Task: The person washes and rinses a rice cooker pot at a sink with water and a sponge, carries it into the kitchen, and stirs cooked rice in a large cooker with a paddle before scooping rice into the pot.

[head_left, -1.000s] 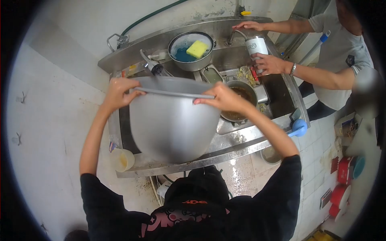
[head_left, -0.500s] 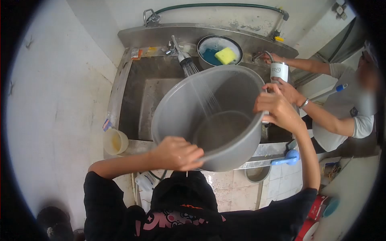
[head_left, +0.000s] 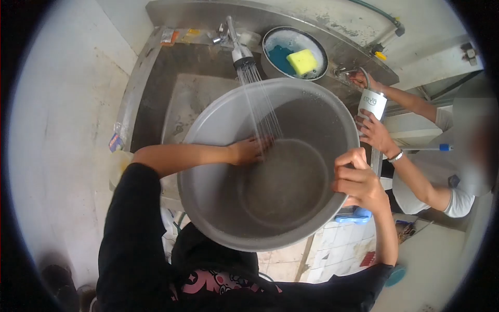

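A large grey plastic tub point(head_left: 280, 229) tilts toward me over the sink's front edge. My right hand point(head_left: 358, 179) is closed around its right rim. Inside the tub, my left hand point(head_left: 250, 151) reaches under the falling water with fingers stretched out, holding nothing; its fingertips are partly blurred by the spray. Water streams from the spray faucet point(head_left: 242, 54) into the tub, and a little cloudy water seems to lie on the bottom.
Behind the tub, a pan point(head_left: 266, 39) holds blue-green liquid and a yellow sponge point(head_left: 302, 62). To the right, another person's hand point(head_left: 378, 136) holds a white tumbler point(head_left: 372, 104) at a second tap. The metal sink point(head_left: 148, 88) surrounds the tub's far side.
My left hand has let go of the tub's near rim and moved inside, under the spray. The tub has shifted slightly left and toward me. My right hand keeps hold of the rim.
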### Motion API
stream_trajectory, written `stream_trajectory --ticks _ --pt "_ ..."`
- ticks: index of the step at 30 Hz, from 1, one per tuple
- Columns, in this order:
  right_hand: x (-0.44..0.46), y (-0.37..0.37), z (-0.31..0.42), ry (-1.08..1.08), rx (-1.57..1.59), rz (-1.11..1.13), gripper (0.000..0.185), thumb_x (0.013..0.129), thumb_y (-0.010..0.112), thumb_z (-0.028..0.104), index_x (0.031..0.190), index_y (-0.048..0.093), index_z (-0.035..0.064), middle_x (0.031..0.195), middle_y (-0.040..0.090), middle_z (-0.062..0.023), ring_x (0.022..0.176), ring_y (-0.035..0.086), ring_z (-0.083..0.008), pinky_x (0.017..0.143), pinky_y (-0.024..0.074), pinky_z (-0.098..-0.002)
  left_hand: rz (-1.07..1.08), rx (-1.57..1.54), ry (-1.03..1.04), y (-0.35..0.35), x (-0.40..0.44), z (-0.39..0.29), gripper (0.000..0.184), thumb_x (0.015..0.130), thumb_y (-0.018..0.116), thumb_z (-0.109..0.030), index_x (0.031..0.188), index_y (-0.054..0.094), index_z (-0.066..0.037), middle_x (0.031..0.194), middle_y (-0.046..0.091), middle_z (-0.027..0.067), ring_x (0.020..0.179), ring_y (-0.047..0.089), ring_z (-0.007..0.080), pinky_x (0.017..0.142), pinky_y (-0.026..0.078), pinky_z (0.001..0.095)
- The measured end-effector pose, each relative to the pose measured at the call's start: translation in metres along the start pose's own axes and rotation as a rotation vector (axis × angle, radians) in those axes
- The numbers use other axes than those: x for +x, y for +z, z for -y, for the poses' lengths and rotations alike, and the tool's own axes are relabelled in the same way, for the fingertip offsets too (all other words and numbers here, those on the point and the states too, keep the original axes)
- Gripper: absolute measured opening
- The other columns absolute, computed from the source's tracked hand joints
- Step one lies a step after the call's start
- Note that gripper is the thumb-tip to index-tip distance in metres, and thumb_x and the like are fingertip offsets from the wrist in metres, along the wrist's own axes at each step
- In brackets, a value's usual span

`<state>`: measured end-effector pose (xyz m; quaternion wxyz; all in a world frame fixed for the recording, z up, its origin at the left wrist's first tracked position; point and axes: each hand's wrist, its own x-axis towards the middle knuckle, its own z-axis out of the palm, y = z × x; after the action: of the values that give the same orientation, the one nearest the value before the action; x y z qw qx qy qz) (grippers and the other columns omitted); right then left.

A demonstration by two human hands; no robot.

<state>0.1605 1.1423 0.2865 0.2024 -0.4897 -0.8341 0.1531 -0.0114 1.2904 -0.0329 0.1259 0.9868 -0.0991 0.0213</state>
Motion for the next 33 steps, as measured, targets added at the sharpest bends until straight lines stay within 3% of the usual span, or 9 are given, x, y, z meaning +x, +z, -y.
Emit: stream_trajectory --ticks 6,12,14,15,18,20,22,27,33 --pt "-0.002 -0.002 -0.003 -0.004 -0.039 0.013 0.025 0.040 0.051 0.022 0.058 0.050 0.0052 0.062 0.045 -0.0013 0.079 0.050 -0.0186 0.070 0.0331 -0.0331 -0.213 -0.472 -0.275 -0.040 0.085 -0.098 0.059 0.087 0.038 -0.029 0.135 0.015 -0.006 0.141 0.009 0.0141 0.131 0.005 0.0265 0.103 0.012 0.0506" --pt "-0.011 0.001 -0.006 0.018 -0.025 0.009 0.024 0.036 0.049 0.021 0.055 0.050 0.0063 0.061 0.045 -0.0001 0.077 0.050 -0.0180 0.066 0.0306 -0.0311 -0.070 -0.548 0.512 -0.018 0.046 -0.065 0.060 0.086 0.040 -0.027 0.136 0.013 -0.007 0.140 0.012 0.0145 0.131 0.009 0.0254 0.103 0.010 0.0510" --pt "-0.011 0.003 -0.005 0.022 -0.031 0.008 0.024 0.036 0.049 0.021 0.055 0.050 0.0064 0.061 0.045 -0.0002 0.076 0.050 -0.0180 0.065 0.0300 -0.0306 -0.256 -0.514 -0.318 -0.012 0.058 -0.060 0.063 0.083 0.043 -0.028 0.135 0.014 -0.006 0.141 0.013 0.0112 0.130 0.012 0.0264 0.104 0.009 0.0467" --pt "-0.009 0.006 -0.005 -0.003 -0.036 -0.022 0.024 0.036 0.048 0.021 0.055 0.050 0.0064 0.060 0.045 -0.0001 0.076 0.050 -0.0180 0.064 0.0295 -0.0304 -0.252 -0.524 -0.317 -0.009 0.067 -0.067 0.063 0.083 0.043 -0.028 0.135 0.014 -0.006 0.141 0.013 0.0112 0.130 0.012 0.0264 0.104 0.009 0.0467" --pt "-0.007 0.008 -0.009 -0.057 -0.048 -0.055 0.025 0.036 0.047 0.022 0.055 0.051 0.0063 0.058 0.044 0.0000 0.074 0.050 -0.0179 0.063 0.0286 -0.0303 -0.168 -0.515 -0.092 -0.029 0.083 -0.093 0.062 0.083 0.046 -0.029 0.134 0.018 -0.008 0.140 0.016 0.0100 0.130 0.011 0.0258 0.104 0.009 0.0486" --pt "-0.007 0.010 -0.006 -0.097 -0.052 -0.054 0.026 0.035 0.046 0.022 0.055 0.051 0.0062 0.058 0.044 0.0000 0.073 0.050 -0.0179 0.063 0.0282 -0.0303 -0.218 -0.365 0.712 -0.031 0.075 -0.118 0.062 0.082 0.048 -0.032 0.134 0.021 -0.010 0.141 0.015 0.0076 0.131 0.010 0.0249 0.103 0.004 0.0551" --pt "-0.008 0.011 -0.003 -0.036 -0.037 -0.067 0.028 0.035 0.042 0.023 0.056 0.052 0.0060 0.057 0.044 0.0000 0.071 0.050 -0.0178 0.063 0.0277 -0.0310 -0.180 -0.370 0.915 -0.012 0.040 -0.085 0.062 0.082 0.048 -0.032 0.134 0.021 -0.010 0.141 0.014 0.0085 0.131 0.009 0.0265 0.103 0.002 0.0552" --pt "-0.006 0.022 0.001 -0.013 -0.096 -0.130 0.032 0.038 0.035 0.033 0.050 0.052 0.0093 0.049 0.042 0.0037 0.062 0.044 -0.0133 0.062 0.0263 -0.0304 -0.342 -0.374 0.052 0.021 0.040 -0.005 0.057 0.082 0.043 -0.025 0.133 0.024 -0.007 0.138 0.023 0.0115 0.130 0.013 0.0285 0.103 0.007 0.0515" --pt "0.000 0.025 -0.001 -0.043 -0.090 -0.148 0.031 0.038 0.036 0.032 0.050 0.052 0.0085 0.050 0.042 0.0034 0.062 0.044 -0.0136 0.062 0.0262 -0.0316 -0.247 -0.527 0.432 -0.026 0.097 -0.081 0.053 0.087 0.037 -0.028 0.135 0.018 -0.014 0.141 0.015 0.0071 0.131 0.009 0.0260 0.104 0.007 0.0498"
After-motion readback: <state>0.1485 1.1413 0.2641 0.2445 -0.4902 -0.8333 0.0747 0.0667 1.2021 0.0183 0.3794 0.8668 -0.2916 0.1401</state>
